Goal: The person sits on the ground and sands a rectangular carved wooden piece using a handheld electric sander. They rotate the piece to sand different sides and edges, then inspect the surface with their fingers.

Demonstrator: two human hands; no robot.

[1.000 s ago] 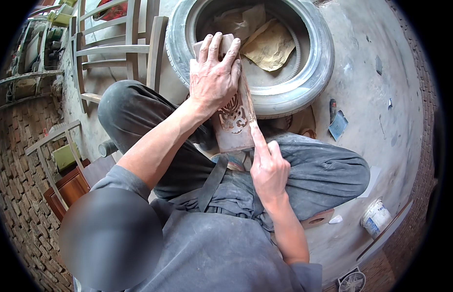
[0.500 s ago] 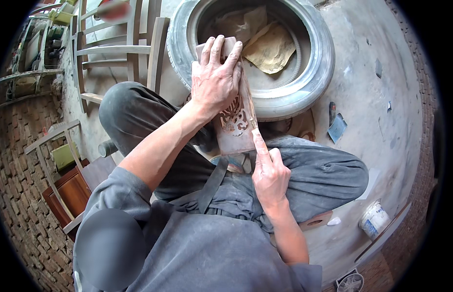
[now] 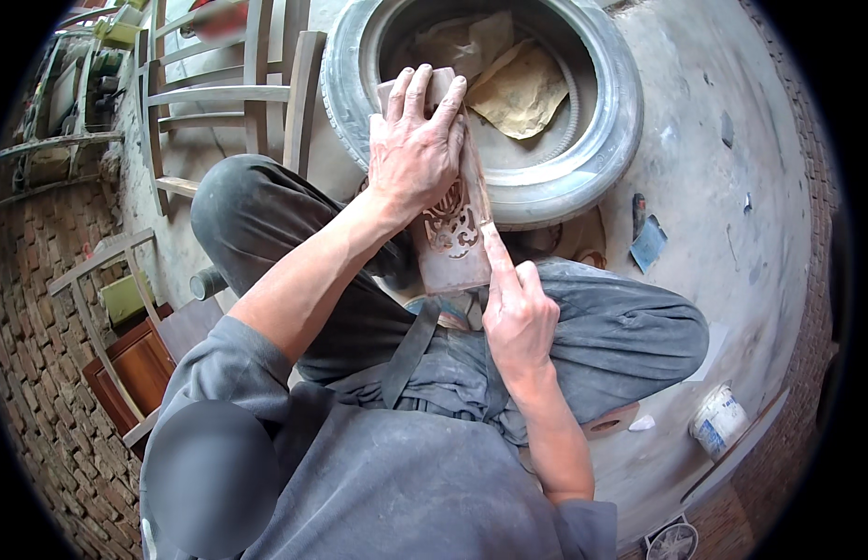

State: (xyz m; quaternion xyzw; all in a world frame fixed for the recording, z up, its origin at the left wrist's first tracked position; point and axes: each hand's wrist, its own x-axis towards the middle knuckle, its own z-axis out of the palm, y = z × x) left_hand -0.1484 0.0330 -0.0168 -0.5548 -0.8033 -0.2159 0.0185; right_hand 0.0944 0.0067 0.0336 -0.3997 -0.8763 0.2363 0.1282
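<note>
A dusty wooden panel (image 3: pixel 455 271) with a pierced carved pattern leans lengthwise from the rim of an old tire (image 3: pixel 555 198) toward my lap. Across its far part lies my left hand (image 3: pixel 415 149), gripping the panel with the fingertips over its far end. Along the panel's right edge, my right hand (image 3: pixel 520 308) presses a stretched index finger against the wood. The other fingers of that hand are curled in; whether something thin sits under them is hidden.
Inside the tire lie yellowish sheets of worn paper (image 3: pixel 522 98). Wooden chair frames (image 3: pixel 219 93) stand at the far left. To the right are a blue sandpaper piece (image 3: pixel 648 245) and a dark-handled tool (image 3: pixel 639 213) on the floor, with a white bucket (image 3: pixel 720 422) nearer.
My right hand's index finger has slid a little way up the panel's right edge, away from me. The left hand keeps its hold, and the panel has shifted only slightly.
</note>
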